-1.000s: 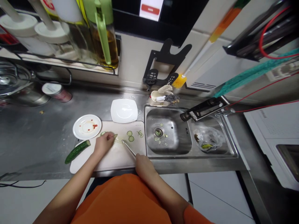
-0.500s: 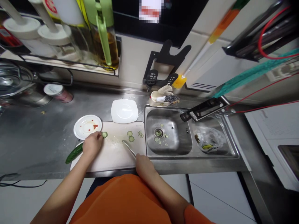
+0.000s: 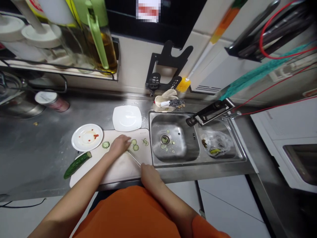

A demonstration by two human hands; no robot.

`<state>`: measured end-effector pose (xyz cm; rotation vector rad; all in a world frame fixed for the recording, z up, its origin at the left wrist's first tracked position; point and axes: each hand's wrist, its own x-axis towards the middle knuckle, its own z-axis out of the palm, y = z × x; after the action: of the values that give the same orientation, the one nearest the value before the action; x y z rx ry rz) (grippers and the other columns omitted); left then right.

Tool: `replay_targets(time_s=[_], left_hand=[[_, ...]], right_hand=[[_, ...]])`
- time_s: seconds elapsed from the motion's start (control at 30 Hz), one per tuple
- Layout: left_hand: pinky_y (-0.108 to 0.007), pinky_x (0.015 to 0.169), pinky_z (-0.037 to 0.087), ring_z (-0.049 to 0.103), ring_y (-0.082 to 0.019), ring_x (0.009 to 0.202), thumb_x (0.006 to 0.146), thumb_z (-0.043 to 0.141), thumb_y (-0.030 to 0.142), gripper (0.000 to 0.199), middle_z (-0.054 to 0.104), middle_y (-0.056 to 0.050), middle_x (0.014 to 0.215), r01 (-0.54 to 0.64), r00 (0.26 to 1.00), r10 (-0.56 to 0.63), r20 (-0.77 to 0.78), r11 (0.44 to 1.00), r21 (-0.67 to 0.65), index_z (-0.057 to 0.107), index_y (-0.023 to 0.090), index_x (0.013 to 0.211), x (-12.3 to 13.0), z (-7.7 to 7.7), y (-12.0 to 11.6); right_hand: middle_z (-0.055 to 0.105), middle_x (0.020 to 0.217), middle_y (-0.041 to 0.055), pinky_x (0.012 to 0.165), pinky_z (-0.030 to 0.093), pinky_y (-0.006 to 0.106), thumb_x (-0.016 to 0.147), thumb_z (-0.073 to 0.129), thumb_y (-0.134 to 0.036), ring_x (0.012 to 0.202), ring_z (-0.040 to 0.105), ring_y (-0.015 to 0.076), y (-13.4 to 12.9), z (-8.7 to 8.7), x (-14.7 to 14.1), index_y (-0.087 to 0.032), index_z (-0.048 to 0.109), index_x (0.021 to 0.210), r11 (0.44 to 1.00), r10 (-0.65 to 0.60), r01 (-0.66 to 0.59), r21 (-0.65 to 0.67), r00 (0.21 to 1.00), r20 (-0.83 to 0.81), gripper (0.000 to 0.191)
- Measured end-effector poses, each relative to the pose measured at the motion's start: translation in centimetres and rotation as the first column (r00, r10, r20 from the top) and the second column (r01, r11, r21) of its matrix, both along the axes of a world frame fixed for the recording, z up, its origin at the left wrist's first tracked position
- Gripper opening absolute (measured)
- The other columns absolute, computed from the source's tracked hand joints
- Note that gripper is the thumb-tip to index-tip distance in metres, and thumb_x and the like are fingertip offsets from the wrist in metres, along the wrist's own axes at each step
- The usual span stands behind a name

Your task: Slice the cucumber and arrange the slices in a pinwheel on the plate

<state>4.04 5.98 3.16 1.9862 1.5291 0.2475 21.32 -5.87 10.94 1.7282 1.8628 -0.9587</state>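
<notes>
My left hand (image 3: pixel 120 145) is over the middle of the white cutting board (image 3: pixel 119 170), its closed fingertips beside two cucumber slices (image 3: pixel 135 147); anything between them is too small to make out. My right hand (image 3: pixel 149 175) is wrapped round the handle of a knife (image 3: pixel 133 158), whose tip points up and left toward my left hand. More slices (image 3: pixel 105 144) lie at the board's upper left. Thin green scraps (image 3: pixel 145 142) rest near its right edge. A cut cucumber (image 3: pixel 77 165) lies across the board's left edge.
A stained round plate (image 3: pixel 87 137) and a clean square plate (image 3: pixel 127 118) stand behind the board. To the right is a double sink (image 3: pixel 175 162) with slices round its drain and a plastic bag (image 3: pixel 219 143). Bottles stand on the shelf (image 3: pixel 99 73) above.
My left hand has moved right, from the slices at the board's left to the slices near its right side. The knife stays in my right hand. The camera view has shifted slightly.
</notes>
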Motion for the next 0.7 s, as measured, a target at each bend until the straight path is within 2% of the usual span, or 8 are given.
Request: replay_targets(time_s=[0.17, 0.33, 0.43, 0.57, 0.7], left_hand=[[-0.028, 0.08, 0.044, 0.059, -0.019, 0.089, 0.076, 0.052, 0.027, 0.026, 0.064, -0.006, 0.093, 0.073, 0.99, -0.081, -0.111, 0.994, -0.081, 0.07, 0.023, 0.095, 2.2, -0.5, 1.0], [-0.027, 0.077, 0.043, 0.059, -0.019, 0.087, 0.074, 0.053, 0.024, 0.024, 0.065, -0.006, 0.092, 0.033, 0.995, -0.04, -0.089, 0.996, -0.085, 0.069, 0.021, 0.092, 2.4, -0.4, 1.0], [-0.026, 0.071, 0.041, 0.058, -0.017, 0.079, 0.073, 0.054, 0.024, 0.017, 0.066, -0.004, 0.085, 0.0, 0.998, -0.007, -0.055, 0.992, -0.128, 0.067, 0.021, 0.083, 2.5, 0.0, 1.0], [-0.025, 0.064, 0.039, 0.057, -0.015, 0.068, 0.074, 0.052, 0.026, 0.013, 0.066, 0.0, 0.072, -0.103, 0.994, 0.094, -0.051, 0.973, -0.207, 0.064, 0.022, 0.077, 2.0, 0.9, 0.9], [-0.025, 0.063, 0.038, 0.058, -0.015, 0.067, 0.073, 0.053, 0.028, 0.013, 0.067, 0.001, 0.072, -0.267, 0.962, 0.252, -0.102, 0.948, -0.175, 0.064, 0.023, 0.078, -0.1, 1.4, -0.1]], right_hand=[[0.067, 0.092, 0.0154, 0.073, 0.05, 0.033, 0.085, 0.032, 0.0, 0.097, 0.064, 0.0275, -0.1, 0.1, -0.1, -0.011, 0.056, 0.106, 1.0, -0.015, 0.015, 0.003, 1.0, -0.001, 0.034], [0.067, 0.093, 0.0153, 0.073, 0.05, 0.033, 0.086, 0.032, 0.0, 0.097, 0.064, 0.0272, 0.0, 0.5, -0.2, -0.011, 0.055, 0.107, 0.999, -0.027, 0.027, -0.022, 1.0, -0.007, 0.033], [0.066, 0.093, 0.0157, 0.073, 0.049, 0.032, 0.087, 0.032, -0.001, 0.097, 0.064, 0.0266, 0.0, 0.4, -0.2, -0.011, 0.055, 0.107, 1.0, -0.02, 0.02, -0.015, 1.0, -0.008, 0.033], [0.066, 0.093, 0.0155, 0.074, 0.049, 0.032, 0.086, 0.032, 0.0, 0.097, 0.064, 0.0261, -0.1, 0.1, 0.0, -0.012, 0.055, 0.107, 1.0, -0.015, 0.015, -0.013, 1.0, -0.003, 0.033], [0.066, 0.095, 0.015, 0.075, 0.049, 0.033, 0.085, 0.033, -0.001, 0.098, 0.063, 0.0265, -0.1, 0.0, 0.1, -0.012, 0.054, 0.107, 1.0, -0.01, 0.01, -0.007, 1.0, -0.004, 0.032]])
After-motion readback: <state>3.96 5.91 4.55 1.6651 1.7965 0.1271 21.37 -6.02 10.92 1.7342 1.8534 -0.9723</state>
